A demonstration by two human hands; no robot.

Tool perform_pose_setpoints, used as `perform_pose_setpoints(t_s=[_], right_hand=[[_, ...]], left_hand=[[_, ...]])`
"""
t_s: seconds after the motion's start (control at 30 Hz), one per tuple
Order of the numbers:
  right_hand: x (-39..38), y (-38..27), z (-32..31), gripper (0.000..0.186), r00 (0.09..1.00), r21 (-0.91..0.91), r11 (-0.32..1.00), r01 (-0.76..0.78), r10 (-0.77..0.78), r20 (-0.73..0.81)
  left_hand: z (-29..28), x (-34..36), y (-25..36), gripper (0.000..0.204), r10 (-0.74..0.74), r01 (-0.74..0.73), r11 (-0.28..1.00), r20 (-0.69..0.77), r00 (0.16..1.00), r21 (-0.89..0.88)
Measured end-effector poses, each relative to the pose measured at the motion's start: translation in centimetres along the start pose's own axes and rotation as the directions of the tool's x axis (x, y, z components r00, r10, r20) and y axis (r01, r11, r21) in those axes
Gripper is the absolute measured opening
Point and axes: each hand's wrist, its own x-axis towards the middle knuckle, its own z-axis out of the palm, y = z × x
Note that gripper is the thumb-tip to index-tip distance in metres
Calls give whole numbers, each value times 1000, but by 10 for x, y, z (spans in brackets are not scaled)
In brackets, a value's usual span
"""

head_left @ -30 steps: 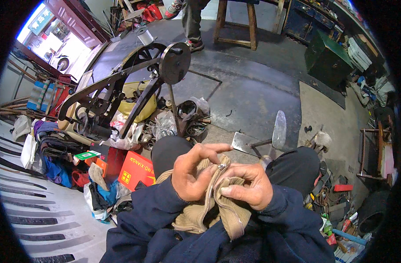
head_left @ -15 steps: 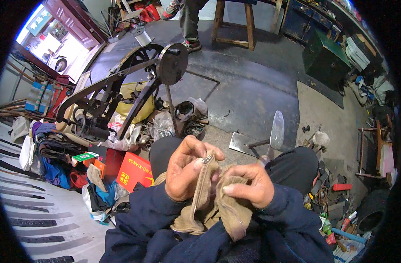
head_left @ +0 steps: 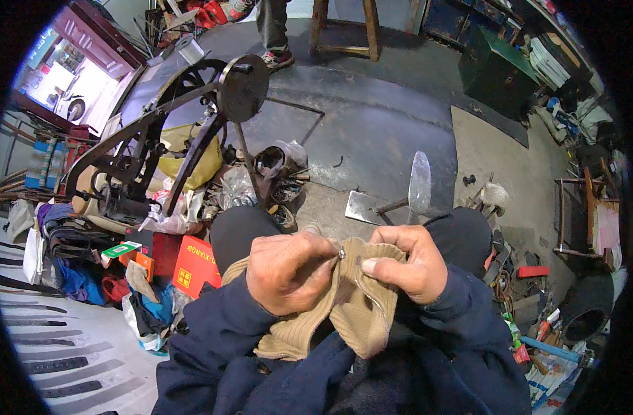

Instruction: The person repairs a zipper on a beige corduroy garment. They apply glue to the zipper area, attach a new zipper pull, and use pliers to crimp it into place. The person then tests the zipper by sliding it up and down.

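A tan ribbed garment (head_left: 363,312) with a zipper lies bunched over my lap, its two zipper edges apart. My left hand (head_left: 289,271) is closed on the upper part of one edge, where a small metal piece (head_left: 342,254) shows beside the fingertips. My right hand (head_left: 412,266) pinches the other edge between thumb and fingers, close by on the right. The zipper teeth (head_left: 376,296) run down from the right thumb in a curve. Whatever lies inside my left fist is hidden.
A black hand-cranked sewing machine (head_left: 157,124) stands ahead on the left. Beside my left leg are a red box (head_left: 195,266) and heaped bags. A metal shoe-shaped stand (head_left: 399,197) is in front of my knees. Another person's leg (head_left: 271,31) and a wooden stool (head_left: 344,31) are beyond.
My left hand has turned over, its back now facing up, and closed on the zipper edge. Both edges have come closer together. The whole view has shifted slightly.
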Motion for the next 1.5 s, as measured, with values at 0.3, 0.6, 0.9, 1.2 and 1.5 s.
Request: perform_pose_setpoints(t_s=[0.3,0.6,0.9,1.2,1.5], right_hand=[[1,8,-2,19,996,-64,998,-17,23,81],[4,14,-3,26,996,-105,994,-26,35,83],[5,12,1,26,995,-82,994,-72,78,64],[7,12,-1,27,995,-160,985,-56,68,68],[9,26,4,15,998,52,996,-68,68,10]], left_hand=[[3,-4,2,21,-30,33,998,46,998,-54],[-5,-9,1,13,-125,131,991,181,975,-23],[-4,-7,-3,14,-95,108,993,208,974,-49],[-2,-6,-6,13,-55,70,996,240,969,-54],[-1,-8,-9,12,-71,104,984,216,974,-146]])
